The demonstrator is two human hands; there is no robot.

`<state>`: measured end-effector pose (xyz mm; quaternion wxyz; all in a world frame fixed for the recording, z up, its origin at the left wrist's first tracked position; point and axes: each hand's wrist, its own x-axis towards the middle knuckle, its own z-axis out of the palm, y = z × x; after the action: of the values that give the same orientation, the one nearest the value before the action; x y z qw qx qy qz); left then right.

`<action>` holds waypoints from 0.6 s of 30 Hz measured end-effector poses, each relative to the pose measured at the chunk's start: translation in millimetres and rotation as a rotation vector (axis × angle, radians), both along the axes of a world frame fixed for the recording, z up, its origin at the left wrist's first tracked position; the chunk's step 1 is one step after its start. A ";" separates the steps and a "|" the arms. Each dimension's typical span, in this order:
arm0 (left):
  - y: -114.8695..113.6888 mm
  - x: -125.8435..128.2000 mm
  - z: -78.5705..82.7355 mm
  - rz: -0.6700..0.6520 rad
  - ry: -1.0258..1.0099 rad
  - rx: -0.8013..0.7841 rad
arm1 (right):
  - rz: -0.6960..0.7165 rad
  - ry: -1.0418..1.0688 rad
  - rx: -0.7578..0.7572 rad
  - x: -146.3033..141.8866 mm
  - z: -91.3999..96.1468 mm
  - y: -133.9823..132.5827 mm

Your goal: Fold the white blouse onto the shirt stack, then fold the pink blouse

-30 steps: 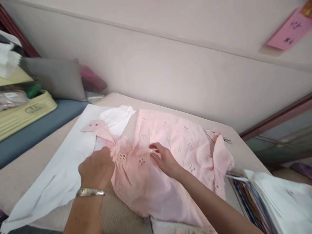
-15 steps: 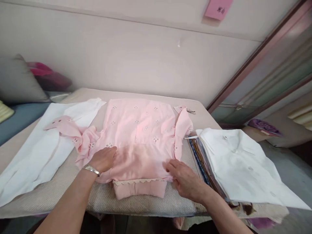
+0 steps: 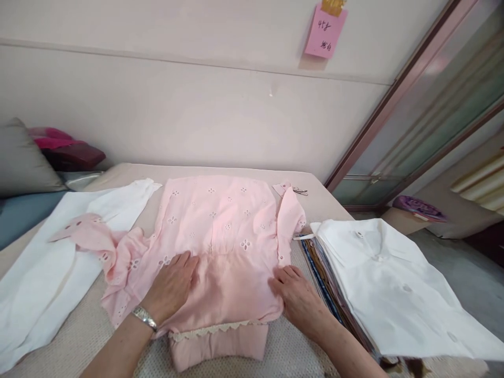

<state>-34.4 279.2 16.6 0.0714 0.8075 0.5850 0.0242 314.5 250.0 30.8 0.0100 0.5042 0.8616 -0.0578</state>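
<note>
A pink blouse [image 3: 220,220] with cut-out flower embroidery lies on the padded table, its lower part folded up and a cream lace edge [image 3: 220,329] near me. My left hand [image 3: 173,286], with a silver bracelet [image 3: 145,318] at the wrist, rests palm down on the blouse's left side, fingers stretched out. At the right edge of the cloth, my right hand [image 3: 295,294] touches the fabric with slightly bent fingers; its thumb is mostly hidden. One ruffled sleeve [image 3: 129,252] spreads left over white cloth, and the other sleeve [image 3: 290,215] lies along the right side.
White trousers or similar white cloth [image 3: 43,278] lie on the left. To the right, a white shirt [image 3: 394,283] tops a stack of folded clothes [image 3: 326,278]. Behind the table [image 3: 311,189] rises a wall [image 3: 177,115] with a pink note [image 3: 326,32]. A grey cushion [image 3: 23,163] stands far left.
The view has tilted up, so everything sits lower in the picture. Both hands stay on the blouse, the left lying a little further in, and the lace edge now slants more.
</note>
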 end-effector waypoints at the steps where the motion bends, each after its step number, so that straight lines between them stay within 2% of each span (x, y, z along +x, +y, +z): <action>1: 0.1 -0.8 0.3 -0.003 0.000 -0.002 | 0.011 -0.013 -0.018 1.7 -1.0 3.4; 3: 0.0 -1.6 2.9 -0.008 0.002 -0.023 | 0.017 -0.023 -0.049 7.8 -4.7 5.8; 9: -6.6 4.8 15.0 -0.027 -0.028 -0.104 | -0.137 -0.146 -0.109 27.0 -13.5 -10.0; 13: -16.6 18.5 32.1 -0.089 -0.171 -0.146 | -0.110 -0.147 -0.100 21.1 3.0 -20.7; 16: -26.2 30.7 52.3 -0.194 -0.323 -0.310 | -0.083 -0.094 -0.092 10.7 17.8 -30.6; 18: -32.6 37.5 63.9 -0.264 -0.364 -0.439 | -0.008 -0.028 -0.113 2.7 23.7 -37.4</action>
<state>3.1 246.5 80.5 0.3499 0.8243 0.4440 0.0320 317.2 212.5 54.5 0.0505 0.5069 0.8547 -0.0994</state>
